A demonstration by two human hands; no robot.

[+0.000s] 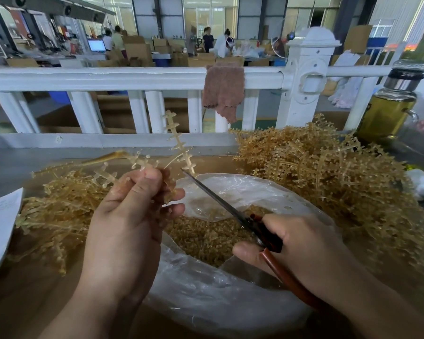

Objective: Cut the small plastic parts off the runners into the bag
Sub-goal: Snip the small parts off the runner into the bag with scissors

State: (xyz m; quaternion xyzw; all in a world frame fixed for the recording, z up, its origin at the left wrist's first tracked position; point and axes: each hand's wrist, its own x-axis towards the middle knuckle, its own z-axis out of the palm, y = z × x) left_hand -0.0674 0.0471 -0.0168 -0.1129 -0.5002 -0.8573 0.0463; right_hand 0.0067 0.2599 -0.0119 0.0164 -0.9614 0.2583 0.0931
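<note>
My left hand (pixel 135 211) grips a pale amber plastic runner (pixel 179 143) with small parts on its branches, held up over the clear plastic bag (pixel 206 294). My right hand (pixel 301 243) grips red-handled scissors (pixel 220 201). The blades look nearly together, their tip at the lower end of the runner's upright branch. Inside the bag lies a heap of cut small parts (pixel 206 233).
A pile of runners (pixel 328 177) lies to the right, another pile of runners (pixel 56 206) to the left. A white railing (pixel 132 79) with a brown cloth (pixel 223 89) stands behind. A glass bottle (pixel 389 104) is at far right, a paper sheet (pixel 0 226) at far left.
</note>
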